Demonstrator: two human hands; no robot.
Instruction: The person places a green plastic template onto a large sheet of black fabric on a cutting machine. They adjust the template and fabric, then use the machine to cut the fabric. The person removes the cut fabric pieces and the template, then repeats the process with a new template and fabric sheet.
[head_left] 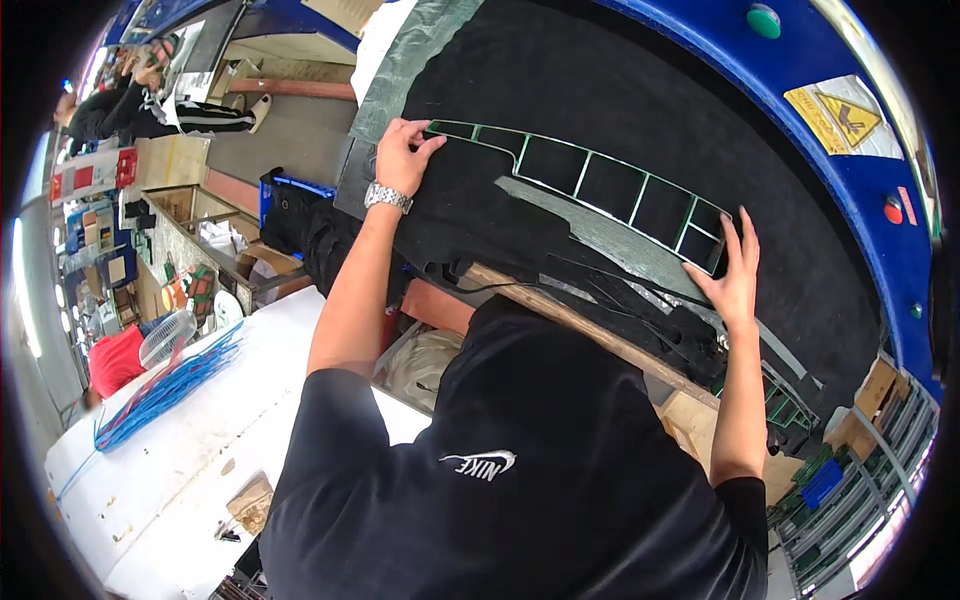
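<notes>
A long, slightly curved cutting die (583,174), a thin metal frame with green edges split into several cells, lies on black sheet material (640,75). My left hand (403,160) pinches its narrow far-left end between thumb and fingers. At the wider right end, my right hand (735,275) grips the frame, thumb on the near side and fingers on the far side. A bare strip of grey-green cutting board (610,232) shows along the die's near edge. Black scraps (650,315) hang over the board's front edge.
Blue machine housing (690,25) curves around the far and right sides, bearing a green button (763,20) and a red button (893,209). Another green-edged die (785,400) lies at right. Blue cords (165,395) rest on a white table (180,480). Another person (125,108) is at upper left.
</notes>
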